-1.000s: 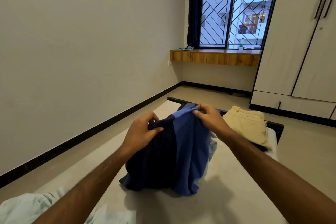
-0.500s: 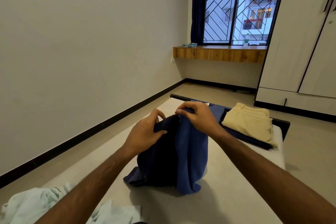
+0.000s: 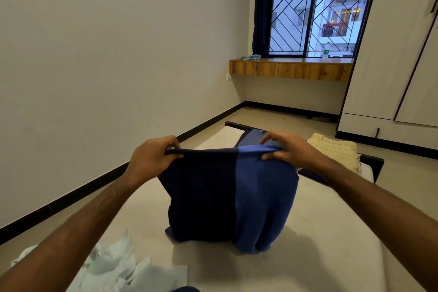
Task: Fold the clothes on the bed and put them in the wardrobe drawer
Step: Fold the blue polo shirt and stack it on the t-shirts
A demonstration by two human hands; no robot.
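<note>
Left hand [image 3: 151, 159] and right hand [image 3: 288, 150] each pinch the top edge of a two-tone blue garment [image 3: 232, 197], hanging onto the bed [image 3: 308, 256].

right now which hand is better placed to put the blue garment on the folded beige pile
Right. The right hand grips the blue garment's edge right beside the beige pile; the left hand holds the far corner.
</note>
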